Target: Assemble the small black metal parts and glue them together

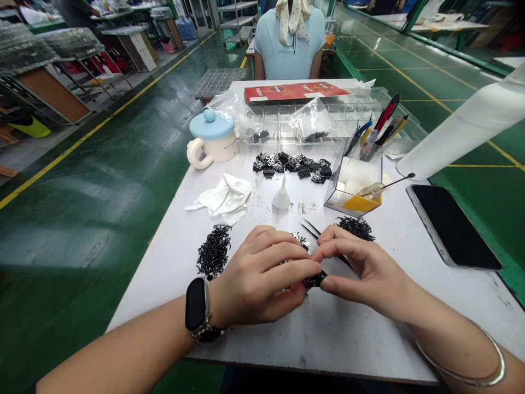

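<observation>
The left forearm (123,345) enters from the lower left; the right forearm (455,334) enters from the lower right. Both converge at front center. The left hand (262,276) is positioned back upward, fingers curved toward the right, index finger extended. The right hand (365,268) points left, its thumb (340,287) below the bent index finger (334,249). Both hands are in a pinch grip, fingertips close together.
</observation>
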Motion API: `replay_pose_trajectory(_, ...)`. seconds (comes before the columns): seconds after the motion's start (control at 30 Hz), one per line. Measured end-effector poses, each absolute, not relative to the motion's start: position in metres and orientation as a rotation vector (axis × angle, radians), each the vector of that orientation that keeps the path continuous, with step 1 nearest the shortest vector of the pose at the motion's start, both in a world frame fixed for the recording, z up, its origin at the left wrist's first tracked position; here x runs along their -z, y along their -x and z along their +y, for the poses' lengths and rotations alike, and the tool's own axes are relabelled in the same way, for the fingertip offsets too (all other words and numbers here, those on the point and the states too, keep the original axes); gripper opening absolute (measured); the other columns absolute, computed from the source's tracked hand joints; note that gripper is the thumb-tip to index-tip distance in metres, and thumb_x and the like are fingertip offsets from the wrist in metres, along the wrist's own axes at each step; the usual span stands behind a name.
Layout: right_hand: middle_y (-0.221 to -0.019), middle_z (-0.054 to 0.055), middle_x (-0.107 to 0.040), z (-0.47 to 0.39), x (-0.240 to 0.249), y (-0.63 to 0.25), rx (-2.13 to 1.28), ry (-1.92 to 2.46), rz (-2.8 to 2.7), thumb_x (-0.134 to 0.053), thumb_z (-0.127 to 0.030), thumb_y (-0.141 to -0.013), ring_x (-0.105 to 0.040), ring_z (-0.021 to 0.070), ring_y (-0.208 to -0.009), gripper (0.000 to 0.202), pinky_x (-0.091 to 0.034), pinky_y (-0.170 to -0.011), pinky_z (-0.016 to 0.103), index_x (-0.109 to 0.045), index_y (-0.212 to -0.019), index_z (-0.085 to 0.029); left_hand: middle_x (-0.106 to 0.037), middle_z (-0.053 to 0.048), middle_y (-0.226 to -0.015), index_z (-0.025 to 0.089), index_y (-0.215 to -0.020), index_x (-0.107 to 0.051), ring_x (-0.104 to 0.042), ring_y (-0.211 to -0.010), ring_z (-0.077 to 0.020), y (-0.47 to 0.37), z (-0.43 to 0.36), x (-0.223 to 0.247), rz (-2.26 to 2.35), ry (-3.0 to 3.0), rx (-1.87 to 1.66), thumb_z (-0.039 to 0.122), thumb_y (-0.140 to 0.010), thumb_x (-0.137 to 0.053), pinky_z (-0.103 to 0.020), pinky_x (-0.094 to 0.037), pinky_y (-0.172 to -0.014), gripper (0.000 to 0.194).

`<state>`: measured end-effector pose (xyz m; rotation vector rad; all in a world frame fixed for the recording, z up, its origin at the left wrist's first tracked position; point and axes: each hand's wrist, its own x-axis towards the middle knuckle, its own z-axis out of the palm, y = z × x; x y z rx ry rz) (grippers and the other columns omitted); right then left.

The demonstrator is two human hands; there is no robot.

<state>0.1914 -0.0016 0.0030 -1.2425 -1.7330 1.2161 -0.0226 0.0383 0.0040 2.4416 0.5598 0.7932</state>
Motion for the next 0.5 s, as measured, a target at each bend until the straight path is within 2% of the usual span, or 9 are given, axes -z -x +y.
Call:
replay_pose_trajectory(0.13,-0.087,0.001,-0.052,-0.001,-0.003,-0.191,-1.292,1.253,-1.708,-0.070,-0.035,-0.077,-0.051,0.0158,-0.085,0.014,-0.040,-0.081,0.033,-0.067,-0.088,-0.026,-0.074,-0.005,-0.096,0.029,-0.103,-0.070,-0.063,-0.091,-0.0249,0.024,0.039,-0.003,0.580,-2.319,-0.755,0.012,-0.074,-0.065,-0.039,-0.039,-0.087,0.034)
replay_pose_trajectory(0.23,-0.086,0.001,-0.052,-0.002,-0.003,-0.191,-1.300,1.245,-1.713,-0.068,-0.040,-0.079,-0.051,0.0158,-0.084,0.016,-0.041,-0.079,0.032,-0.068,-0.087,-0.027,-0.072,-0.007,-0.085,0.026,-0.102,-0.071,-0.063,-0.082,-0.0230,0.023,0.037,-0.002,0.592,-2.341,-0.775,0.013,-0.075,-0.064,-0.038,-0.042,-0.081,0.030)
replay_pose_trajectory(0.33,-0.086,0.002,-0.051,-0.003,-0.002,-0.191,-1.143,1.236,-1.796,-0.064,-0.043,-0.082,-0.052,0.0166,-0.084,0.017,-0.041,-0.078,0.034,-0.067,-0.089,-0.027,-0.069,-0.007,-0.076,0.021,-0.100,-0.069,-0.060,-0.074,-0.0208,0.019,0.033,-0.004,0.646,-2.284,-0.822,0.014,-0.078,-0.062,-0.036,-0.045,-0.074,0.024)
replay_pose_trajectory(0.5,-0.085,0.002,-0.053,-0.007,0.001,-0.190,-0.787,1.231,-1.963,-0.062,-0.036,-0.085,-0.050,0.0179,-0.084,0.010,-0.038,-0.076,0.037,-0.065,-0.090,-0.027,-0.068,-0.005,-0.077,0.020,-0.092,-0.067,-0.061,-0.072,-0.0177,0.014,0.029,-0.008,0.749,-2.011,-0.782,0.018,-0.079,-0.065,-0.031,-0.048,-0.070,0.014)
